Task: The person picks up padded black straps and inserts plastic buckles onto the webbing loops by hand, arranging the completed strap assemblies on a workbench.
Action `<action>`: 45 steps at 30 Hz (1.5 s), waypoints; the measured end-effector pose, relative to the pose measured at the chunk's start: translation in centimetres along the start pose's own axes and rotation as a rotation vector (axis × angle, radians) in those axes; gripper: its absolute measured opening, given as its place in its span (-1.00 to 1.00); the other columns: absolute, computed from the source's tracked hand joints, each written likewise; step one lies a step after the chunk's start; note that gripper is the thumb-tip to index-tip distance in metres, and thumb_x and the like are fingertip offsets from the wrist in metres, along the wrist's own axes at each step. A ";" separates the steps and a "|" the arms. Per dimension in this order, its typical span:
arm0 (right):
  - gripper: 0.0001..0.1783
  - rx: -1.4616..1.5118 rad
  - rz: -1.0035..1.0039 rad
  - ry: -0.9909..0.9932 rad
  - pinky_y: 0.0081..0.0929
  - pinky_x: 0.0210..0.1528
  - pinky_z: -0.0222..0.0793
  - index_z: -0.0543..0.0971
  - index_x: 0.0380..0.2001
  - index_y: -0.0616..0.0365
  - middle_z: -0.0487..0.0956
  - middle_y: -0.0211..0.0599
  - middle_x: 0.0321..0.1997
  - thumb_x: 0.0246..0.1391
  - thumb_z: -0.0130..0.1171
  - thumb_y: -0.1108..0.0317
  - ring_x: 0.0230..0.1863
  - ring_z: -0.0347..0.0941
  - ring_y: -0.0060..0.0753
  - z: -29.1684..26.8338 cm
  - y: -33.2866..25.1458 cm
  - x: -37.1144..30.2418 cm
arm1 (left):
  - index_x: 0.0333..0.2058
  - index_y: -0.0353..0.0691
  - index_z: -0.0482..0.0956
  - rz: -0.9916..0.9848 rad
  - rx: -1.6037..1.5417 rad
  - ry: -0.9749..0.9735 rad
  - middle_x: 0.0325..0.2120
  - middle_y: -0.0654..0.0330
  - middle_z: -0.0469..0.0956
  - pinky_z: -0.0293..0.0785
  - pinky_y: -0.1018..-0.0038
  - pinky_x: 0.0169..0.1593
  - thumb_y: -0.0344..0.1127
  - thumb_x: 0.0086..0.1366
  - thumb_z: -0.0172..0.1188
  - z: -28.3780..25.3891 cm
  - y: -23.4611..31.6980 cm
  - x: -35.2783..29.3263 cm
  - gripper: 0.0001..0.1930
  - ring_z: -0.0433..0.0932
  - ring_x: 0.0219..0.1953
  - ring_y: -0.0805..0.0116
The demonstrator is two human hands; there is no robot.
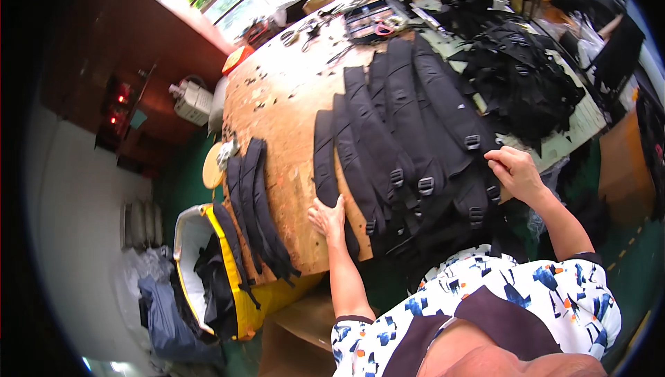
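Black padded shoulder straps (398,100) lie fanned out across the wooden table, several with buckles at their near ends. At the left side of this group, my left hand (327,218) is across a single shoulder strap (324,148), thumb at one edge and fingers at the other. My right hand (516,173) is raised at the group's right side, thumb and fingers pinched together. Whatever may be between those fingertips is too small to make out. Close to it is a strap buckle (472,143).
A smaller bunch of black straps (255,204) lies at the table's left edge, above a yellow bin (242,308) with black pieces inside. Scissors (289,37) and a tool tray (367,20) sit at the far end. Black fabric (519,79) is heaped to the right, near a cardboard box (625,162).
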State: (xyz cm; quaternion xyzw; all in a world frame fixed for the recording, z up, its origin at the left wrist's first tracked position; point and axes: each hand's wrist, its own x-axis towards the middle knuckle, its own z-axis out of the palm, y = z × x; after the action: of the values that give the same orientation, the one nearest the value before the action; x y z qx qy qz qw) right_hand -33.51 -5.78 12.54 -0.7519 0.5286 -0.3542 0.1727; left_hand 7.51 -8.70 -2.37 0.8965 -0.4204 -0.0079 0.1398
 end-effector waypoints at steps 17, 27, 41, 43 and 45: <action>-0.93 -0.366 0.137 0.342 -0.32 -0.34 0.32 0.50 -0.52 0.19 0.44 -0.23 -0.50 -0.10 0.07 0.43 -0.39 0.40 -0.14 -3.9 10.8 -4.3 | 0.01 -0.20 0.27 0.047 0.032 0.160 -0.03 0.08 0.26 0.19 0.09 0.01 0.13 -0.03 0.19 2.6 0.9 -1.6 -0.29 0.23 0.02 0.06; -0.86 -0.477 0.223 0.418 -0.27 -0.18 0.33 0.51 -0.49 0.17 0.50 -0.18 -0.39 -0.11 0.10 0.34 -0.24 0.41 -0.12 -8.4 14.4 6.9 | 0.09 -0.16 0.20 -0.017 -0.022 0.032 0.08 0.13 0.18 0.04 0.08 0.13 0.07 0.04 0.14 1.3 2.3 -1.5 -0.30 0.11 0.15 0.13; -0.72 -0.747 0.364 0.206 -0.27 -0.09 0.34 0.52 -0.36 0.10 0.53 -0.18 -0.26 -0.11 0.16 0.15 -0.12 0.40 -0.14 -2.8 22.7 24.8 | 0.07 -0.21 0.22 0.043 0.014 0.054 0.05 0.11 0.21 0.07 0.16 0.12 0.04 0.05 0.15 1.8 1.2 -2.1 -0.33 0.13 0.11 0.10; -0.73 -0.716 0.407 0.147 -0.27 -0.07 0.32 0.54 -0.36 0.13 0.52 -0.13 -0.21 -0.14 0.16 0.22 -0.06 0.39 -0.13 -3.0 23.6 26.3 | 0.07 -0.22 0.22 0.054 -0.003 0.067 0.05 0.10 0.21 0.07 0.16 0.12 0.03 0.05 0.15 1.9 1.5 -2.0 -0.32 0.13 0.11 0.10; -0.74 -0.750 0.586 -0.119 -0.30 -0.03 0.31 0.57 -0.34 0.16 0.52 -0.09 -0.16 -0.18 0.10 0.34 -0.01 0.36 -0.13 -3.0 24.2 27.5 | 0.07 -0.23 0.22 0.063 -0.001 0.067 0.05 0.10 0.21 0.06 0.16 0.12 0.03 0.05 0.16 1.9 1.7 -2.0 -0.33 0.13 0.11 0.09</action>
State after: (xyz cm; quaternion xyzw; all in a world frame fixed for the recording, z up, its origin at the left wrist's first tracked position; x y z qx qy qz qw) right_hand -46.66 -39.92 8.89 -0.6007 0.7988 -0.0317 0.0123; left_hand 4.72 -8.65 -3.97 0.8824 -0.4436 0.0263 0.1542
